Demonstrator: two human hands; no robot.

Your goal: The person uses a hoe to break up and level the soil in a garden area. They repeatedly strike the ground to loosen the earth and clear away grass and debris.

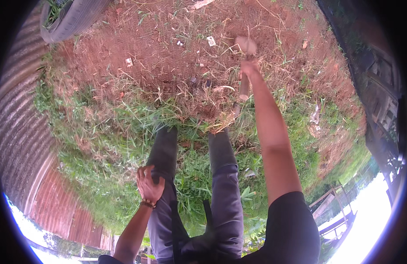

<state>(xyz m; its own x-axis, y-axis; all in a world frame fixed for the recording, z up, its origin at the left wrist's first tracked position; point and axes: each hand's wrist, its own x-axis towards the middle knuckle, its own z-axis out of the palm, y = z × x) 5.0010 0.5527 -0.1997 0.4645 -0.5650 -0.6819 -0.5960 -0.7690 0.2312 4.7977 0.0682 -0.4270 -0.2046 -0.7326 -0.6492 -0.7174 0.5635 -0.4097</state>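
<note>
My right hand is closed around the wooden handle of a short hand hoe, held out ahead at arm's length. Motion blurs the tool's broad head, so its exact shape and whether it touches the soil cannot be told. Beneath it lies reddish-brown soil strewn with dry cut grass. My left hand rests on my left leg around the knee, fingers spread, holding no object. Green grass grows around my lower legs, hiding my feet.
A tyre with grass inside lies at the far left. Corrugated metal sheeting borders the left side. Dark sheeting edges the plot on the right, with timber beyond. Paper scraps and a plastic scrap litter the ground.
</note>
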